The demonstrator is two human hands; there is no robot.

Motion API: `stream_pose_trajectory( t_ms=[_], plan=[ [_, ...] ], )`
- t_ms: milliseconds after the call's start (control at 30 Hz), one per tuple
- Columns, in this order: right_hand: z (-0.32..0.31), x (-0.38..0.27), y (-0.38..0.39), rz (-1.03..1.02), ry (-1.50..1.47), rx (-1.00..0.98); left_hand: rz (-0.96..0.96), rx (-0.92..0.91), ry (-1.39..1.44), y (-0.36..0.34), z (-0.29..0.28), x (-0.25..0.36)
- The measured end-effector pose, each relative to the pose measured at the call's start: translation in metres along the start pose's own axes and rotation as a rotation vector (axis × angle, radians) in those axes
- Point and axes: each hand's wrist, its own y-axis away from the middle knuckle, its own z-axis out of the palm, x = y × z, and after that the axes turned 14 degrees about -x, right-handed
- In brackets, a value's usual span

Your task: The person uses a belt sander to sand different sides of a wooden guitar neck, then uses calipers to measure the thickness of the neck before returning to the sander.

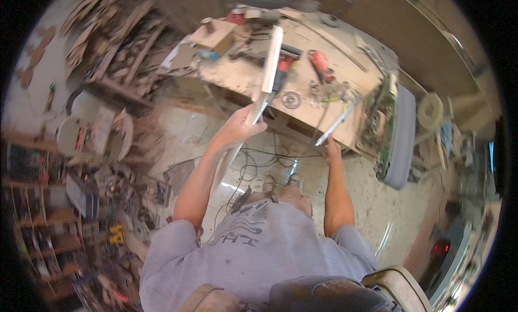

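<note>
My left hand (243,126) is wrapped round a long pale wooden board (272,58). The board stands up past the bench's near edge, and its lower part runs down beside my left forearm. My right hand (332,150) is closed on one end of a slim silver-white bar-like tool (342,118), whose exact kind I cannot make out. Its far end reaches over the right part of the workbench (245,77). Behind the board, partly hidden, lies a red and black power tool (284,69). Close to the bench edge rests a round grinding disc (291,100).
Another red tool (321,66) and several small hand tools lie on the bench. At right stands a green machine with a grey rounded cover (400,136). Cables (248,169) loop across the floor by my feet. Wood scraps (116,37) pile up at far left, above cluttered shelves (46,225).
</note>
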Motion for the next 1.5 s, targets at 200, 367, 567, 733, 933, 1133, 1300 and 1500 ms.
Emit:
stream_pose_trajectory(
  t_ms=[200,367,567,733,933,1133,1300,1500],
  plan=[
    [0.022,-0.005,-0.054,0.017,-0.621,0.001,-0.253,-0.09,0.139,0.054,-0.017,-0.012],
    [0.004,0.005,-0.047,-0.185,-0.061,0.169,-0.409,0.031,0.15,0.087,-0.011,-0.031],
    [-0.016,0.029,-0.013,-0.546,0.247,0.318,-0.475,0.119,-0.022,0.077,0.002,-0.052],
    [0.051,-0.001,0.141,-0.61,-0.028,-0.02,-0.579,0.264,-0.62,0.094,0.031,-0.049],
    [0.058,-0.071,0.198,-0.658,0.254,0.165,-0.554,0.199,-0.636,0.094,0.062,-0.02],
    [0.075,-0.083,0.254,-0.915,0.36,0.174,-0.389,0.007,-0.353,0.092,0.072,-0.039],
    [0.085,-0.1,0.3,-0.959,0.793,0.255,-0.433,-0.225,0.185,0.091,0.08,-0.036],
    [0.097,-0.097,0.326,-0.945,1.285,0.279,-0.475,-0.366,0.582,0.09,0.098,-0.024]
  ],
)
